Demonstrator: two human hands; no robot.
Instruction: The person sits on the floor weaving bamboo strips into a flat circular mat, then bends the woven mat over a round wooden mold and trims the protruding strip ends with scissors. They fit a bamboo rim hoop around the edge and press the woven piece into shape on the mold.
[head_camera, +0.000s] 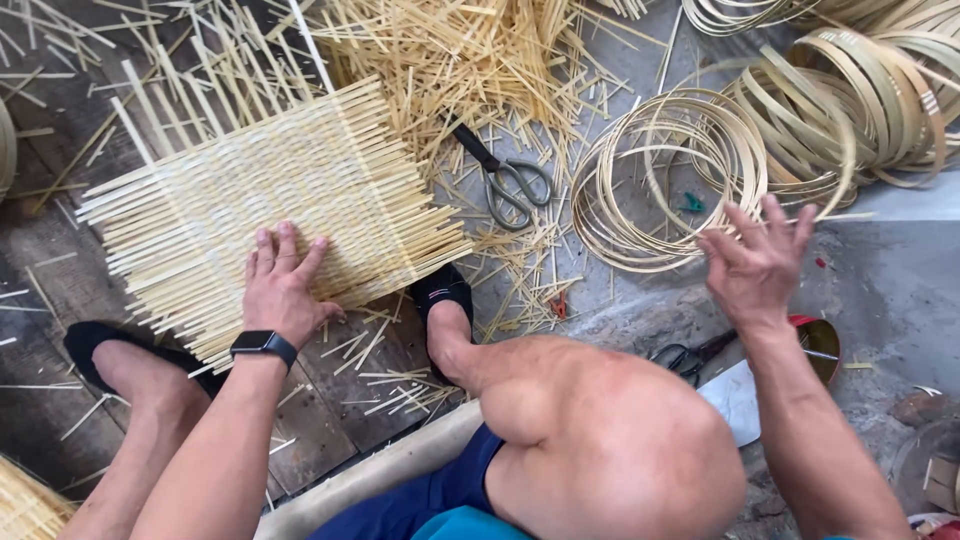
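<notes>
Floor (900, 270) of grey concrete and dark wooden boards carries everything here, seen from above past the person's bent knees. Largest on it is the woven mat (270, 215), a square of pale bamboo strips lying flat on the boards, its loose ends sticking out on all sides. The left hand (283, 285) lies palm down on the near edge of the mat, fingers spread and flat, gripping nothing; a dark watch (264, 345) sits on that wrist. Beyond the mat a heap of loose strips (450, 60) covers the floor. To the right of the heap lie the hoops (670, 175), thin bamboo rings in a loose stack, with wider coiled bands (860, 100) behind them. The right hand (758, 262) is raised above the near rim of the hoops, fingers spread wide, holding nothing and not clearly touching them. Black slippers cover both feet; the right slipper (440, 292) touches the mat's near corner. Scissors (510, 180) lie open between the mat and the hoops. A second pair of scissors (690, 357) lies beside the right forearm.
</notes>
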